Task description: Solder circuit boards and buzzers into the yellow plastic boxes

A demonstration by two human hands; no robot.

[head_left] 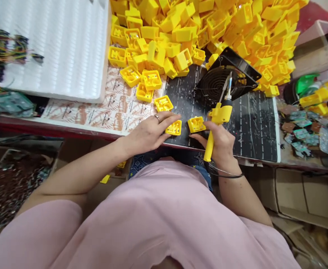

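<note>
My left hand (149, 131), with a ring on one finger, grips a small open yellow case (174, 128) at the bench's front edge. A second yellow case (196, 124) is pinched between the thumb and a finger of my right hand (221, 144). That same hand also carries a yellow soldering gun (216, 121), its handle lying across the palm and its metal tip pointing up and away. Just beyond the left hand's case lies another open yellow case (164, 104). Behind the soldering tip stands a black fan (217, 83), tilted.
A large heap of yellow cases (158, 45) covers the back of the bench. White foam tray (68, 48) with wired parts sits at the left. Small circuit boards (301, 130) lie at the right, near a green reel (305, 85). Cartons stand below the bench.
</note>
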